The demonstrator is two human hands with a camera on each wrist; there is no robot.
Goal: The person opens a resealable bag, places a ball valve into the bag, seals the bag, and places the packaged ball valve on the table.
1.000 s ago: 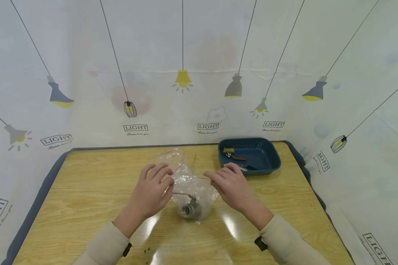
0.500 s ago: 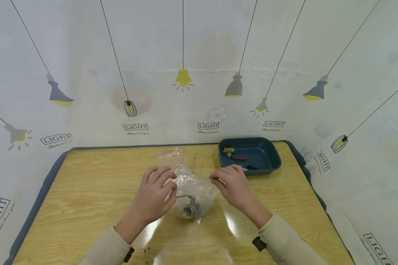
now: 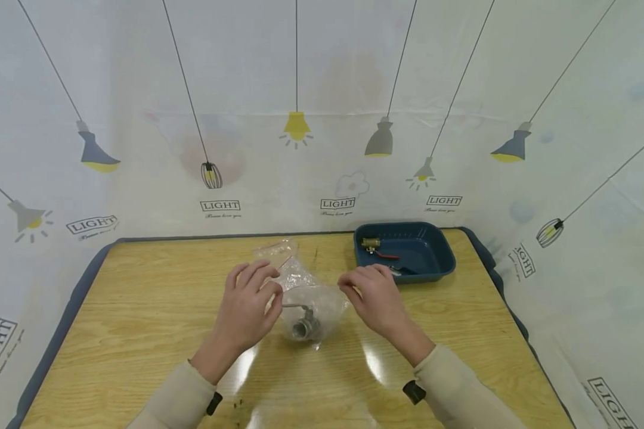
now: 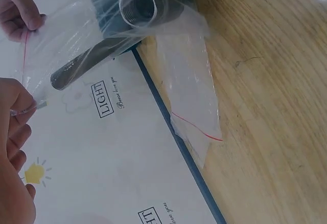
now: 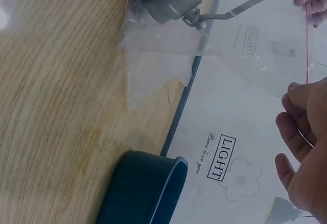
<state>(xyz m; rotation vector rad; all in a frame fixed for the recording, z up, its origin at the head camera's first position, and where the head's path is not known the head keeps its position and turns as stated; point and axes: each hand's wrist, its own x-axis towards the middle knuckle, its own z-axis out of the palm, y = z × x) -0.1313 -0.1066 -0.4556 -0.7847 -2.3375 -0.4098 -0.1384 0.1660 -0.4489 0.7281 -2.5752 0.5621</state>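
A clear zip bag (image 3: 330, 304) with a red seal line hangs between both hands, pinched at its two top corners. Inside it lies a grey metal ball valve (image 3: 306, 326) with a long lever handle (image 5: 240, 10). My left hand (image 3: 249, 301) pinches the left corner between thumb and forefinger, as the left wrist view also shows. The opposite corner is pinched by my right hand (image 3: 375, 298). Behind the held bag, more clear zip bags (image 3: 276, 253) lie on the table. Whether the seal is fully closed cannot be told.
A blue tray (image 3: 445, 271) stands at the back right of the wooden table (image 3: 155, 298). In it lie a brass valve (image 3: 370, 243) with a red handle (image 3: 389, 257) and a dark tool (image 3: 405, 271). A printed cloth (image 3: 268, 196) walls the table's back and sides.
My right hand has taken a closer pinch on the bag's right corner. Over the last half second, the bag with the valve has risen slightly in the head view.
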